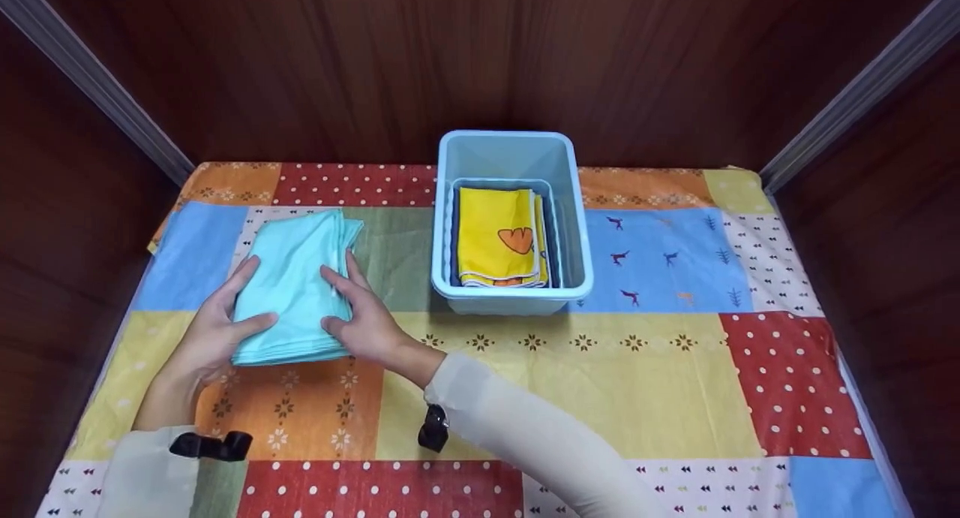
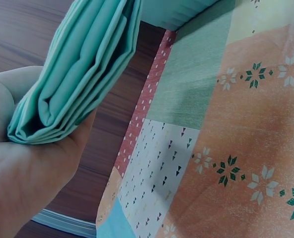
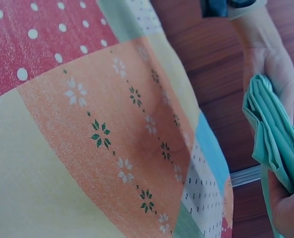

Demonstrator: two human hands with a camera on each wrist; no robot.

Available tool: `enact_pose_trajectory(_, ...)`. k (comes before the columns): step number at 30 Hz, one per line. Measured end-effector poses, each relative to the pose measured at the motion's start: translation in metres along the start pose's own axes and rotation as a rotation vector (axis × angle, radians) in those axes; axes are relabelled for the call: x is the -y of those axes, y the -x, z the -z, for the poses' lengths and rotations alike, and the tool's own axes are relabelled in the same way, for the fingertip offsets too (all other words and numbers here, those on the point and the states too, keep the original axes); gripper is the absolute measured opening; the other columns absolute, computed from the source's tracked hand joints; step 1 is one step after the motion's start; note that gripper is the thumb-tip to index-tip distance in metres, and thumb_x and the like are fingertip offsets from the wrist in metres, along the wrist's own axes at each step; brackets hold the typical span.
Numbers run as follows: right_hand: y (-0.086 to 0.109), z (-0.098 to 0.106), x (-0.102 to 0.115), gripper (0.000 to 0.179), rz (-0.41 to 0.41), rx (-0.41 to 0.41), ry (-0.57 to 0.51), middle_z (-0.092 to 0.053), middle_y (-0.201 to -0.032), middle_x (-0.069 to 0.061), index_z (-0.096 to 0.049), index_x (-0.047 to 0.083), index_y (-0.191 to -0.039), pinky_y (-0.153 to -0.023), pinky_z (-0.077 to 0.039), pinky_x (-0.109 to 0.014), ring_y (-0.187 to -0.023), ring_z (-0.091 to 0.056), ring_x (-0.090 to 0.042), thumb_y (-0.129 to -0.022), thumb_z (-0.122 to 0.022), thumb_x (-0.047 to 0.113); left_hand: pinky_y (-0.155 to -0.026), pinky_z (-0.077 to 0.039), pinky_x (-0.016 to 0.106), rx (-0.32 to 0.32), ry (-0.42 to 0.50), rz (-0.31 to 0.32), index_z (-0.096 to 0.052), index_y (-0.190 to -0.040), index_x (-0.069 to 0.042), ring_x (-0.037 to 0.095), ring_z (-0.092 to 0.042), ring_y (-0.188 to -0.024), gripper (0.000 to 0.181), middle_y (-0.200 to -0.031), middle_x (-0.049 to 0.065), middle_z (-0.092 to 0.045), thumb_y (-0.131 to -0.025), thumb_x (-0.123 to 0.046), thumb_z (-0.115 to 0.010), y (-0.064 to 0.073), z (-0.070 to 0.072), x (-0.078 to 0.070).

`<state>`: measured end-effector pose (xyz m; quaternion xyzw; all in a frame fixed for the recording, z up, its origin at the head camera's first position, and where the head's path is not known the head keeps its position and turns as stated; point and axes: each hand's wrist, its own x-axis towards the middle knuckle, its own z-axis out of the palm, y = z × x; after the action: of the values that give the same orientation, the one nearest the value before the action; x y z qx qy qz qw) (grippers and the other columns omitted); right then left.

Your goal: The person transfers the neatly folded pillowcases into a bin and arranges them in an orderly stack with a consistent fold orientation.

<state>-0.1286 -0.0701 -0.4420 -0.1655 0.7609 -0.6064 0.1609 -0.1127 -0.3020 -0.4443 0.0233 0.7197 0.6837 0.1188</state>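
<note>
A folded turquoise cloth (image 1: 296, 278), several layers thick, is held up above the left part of the table. My left hand (image 1: 229, 315) grips its left edge, thumb on top and the other fingers partly hidden behind. The right hand (image 1: 364, 315) pinches the opposite edge, with the thumb and a finger lying on the upper face. In the left wrist view, the stacked folds of the cloth (image 2: 82, 74) rest in the left palm (image 2: 33, 163). The right wrist view shows the cloth (image 3: 273, 134) between both hands, clear of the tablecloth.
A light blue plastic bin (image 1: 510, 304) stands at the back centre. Inside it lies a folded yellow cloth (image 1: 491, 229) with an orange print, over something dark. A patchwork tablecloth (image 1: 570, 383) covers the table. Dark wood panels (image 1: 480, 67) enclose the back and sides.
</note>
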Motion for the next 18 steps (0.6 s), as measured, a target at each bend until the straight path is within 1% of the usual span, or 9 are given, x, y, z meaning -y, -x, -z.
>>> enact_pose_trajectory(3,0.000,0.001,0.003,0.068,-0.012,-0.002,0.004,-0.001,-0.172,-0.002,-0.038,0.010,-0.157,-0.120,-0.019,-0.024,-0.155,-0.006,-0.018,-0.096,-0.063,-0.004,-0.098,-0.040,0.007,0.009,0.017,-0.017,-0.003,-0.164,-0.008,0.031,0.015,-0.153,0.090,-0.170,0.008,0.017,-0.097,0.007,-0.062,0.000,0.000,-0.002)
enact_pose_trajectory(5,0.001,0.000,0.005,0.068,-0.018,-0.002,0.005,-0.001,-0.172,0.000,-0.039,0.011,-0.157,-0.120,-0.019,-0.023,-0.155,-0.006,-0.017,-0.096,-0.063,-0.004,-0.101,-0.038,0.009,0.012,0.021,-0.026,-0.003,-0.163,-0.007,0.030,0.017,-0.153,0.090,-0.170,0.008,0.018,-0.097,0.007,-0.062,0.001,0.000,-0.003)
enact_pose_trajectory(10,0.002,0.000,0.009,0.067,-0.015,-0.001,0.015,-0.001,-0.172,0.000,-0.039,0.011,-0.157,-0.119,-0.021,-0.022,-0.155,-0.006,-0.016,-0.096,-0.062,-0.004,-0.106,-0.033,0.010,0.013,0.010,-0.036,-0.003,-0.164,-0.008,0.028,0.017,-0.153,0.091,-0.170,0.008,0.017,-0.097,0.007,-0.062,0.003,0.002,-0.008)
enact_pose_trajectory(13,0.001,0.000,0.012,0.067,-0.008,-0.002,0.018,-0.002,-0.172,0.000,-0.039,0.011,-0.157,-0.118,-0.021,-0.021,-0.156,-0.007,-0.017,-0.097,-0.062,-0.004,-0.108,-0.032,0.011,0.009,0.002,-0.035,-0.003,-0.164,-0.008,0.028,0.016,-0.153,0.091,-0.170,0.008,0.017,-0.097,0.006,-0.062,0.004,0.002,-0.011)
enact_pose_trajectory(18,0.001,0.000,0.016,0.066,0.002,-0.004,0.016,-0.003,-0.172,0.000,-0.039,0.011,-0.157,-0.117,-0.024,-0.020,-0.155,-0.010,-0.016,-0.097,-0.062,-0.004,-0.103,-0.037,0.009,0.011,0.032,-0.018,-0.002,-0.164,-0.011,0.028,0.017,-0.153,0.092,-0.169,0.006,0.019,-0.097,0.006,-0.062,0.006,0.002,-0.015)
